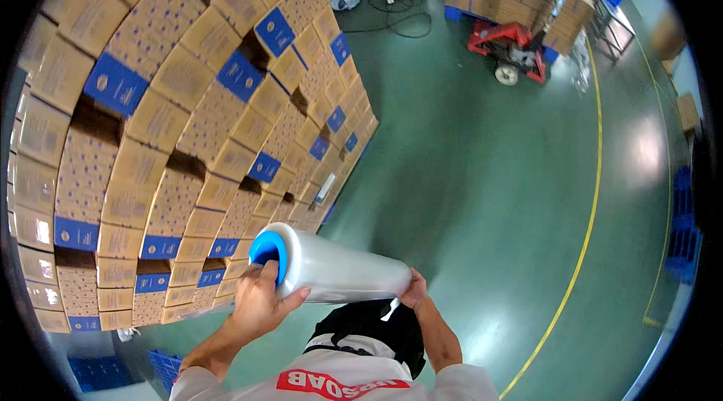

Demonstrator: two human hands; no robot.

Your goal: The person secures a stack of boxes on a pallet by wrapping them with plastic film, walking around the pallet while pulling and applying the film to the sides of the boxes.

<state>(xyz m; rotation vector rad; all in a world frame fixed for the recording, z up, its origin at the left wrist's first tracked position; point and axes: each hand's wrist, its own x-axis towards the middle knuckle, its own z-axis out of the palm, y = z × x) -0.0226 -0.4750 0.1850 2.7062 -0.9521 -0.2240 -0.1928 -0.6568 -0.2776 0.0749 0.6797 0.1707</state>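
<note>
Blue core [282,250], translucent film around it: one roll [343,269], lying near-level in front of the waist, left end just beside the carton stack [188,130] as seen from the head.

Head view: left hand [260,297] grasps the left end, at least one finger inside the core, thumb on the film. Right hand [413,289] grasps the opposite end; its fingertips are hidden, so can't tell if any sit in the core. Can't tell either whether a film tail runs to the stack.

Step in hand, my read: two-handed carry and positioning of the roll at the stack. Next move calls for both ends supported, core free to turn, roll end clear of the cartons.
</note>
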